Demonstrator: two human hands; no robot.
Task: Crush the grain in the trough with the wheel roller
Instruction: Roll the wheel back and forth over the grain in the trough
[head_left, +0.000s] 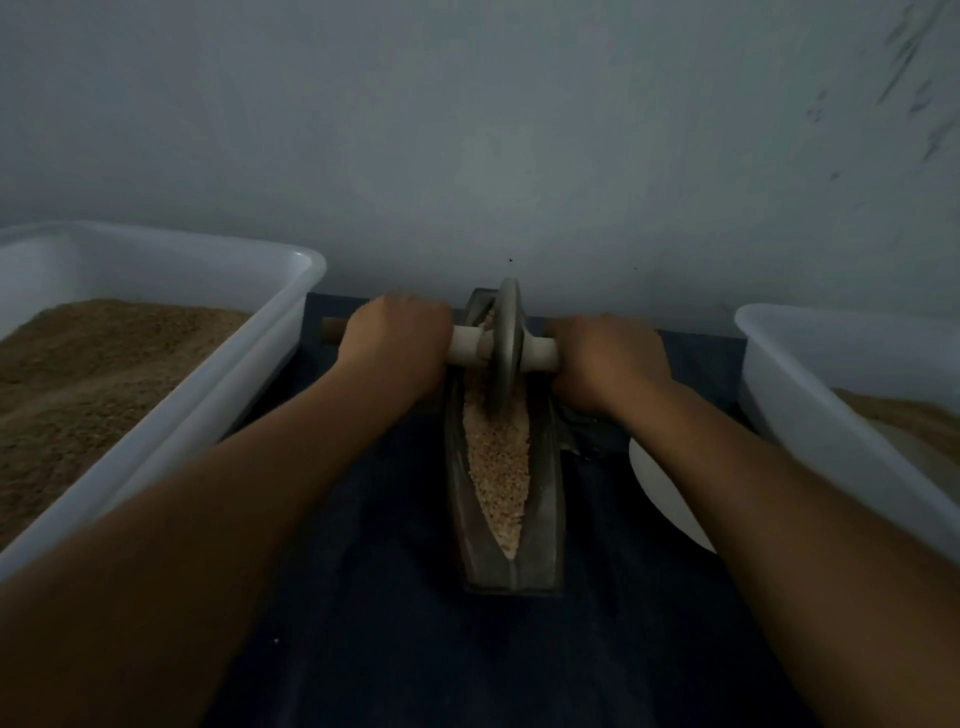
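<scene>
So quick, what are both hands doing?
Left hand: grips the wheel roller's axle handle.
Right hand: grips the handle's other end.

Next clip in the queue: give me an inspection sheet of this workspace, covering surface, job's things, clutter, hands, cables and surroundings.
Surface: dark blue cloth under everything.
Job's things: metal trough lying lengthwise away from the person, holding pale grain; wheel roller standing in the grain at the trough's far end, its handle crossing the trough.
Clutter: white tub at left holding brown meal; second white tub at right, partly filled; a white round thing beside the trough, mostly hidden by the right arm.
Hands: left hand and right hand each grip the handle, one on either side of the wheel.
Cables: nothing seen.
Surroundings: plain grey wall close behind; dim light.
</scene>
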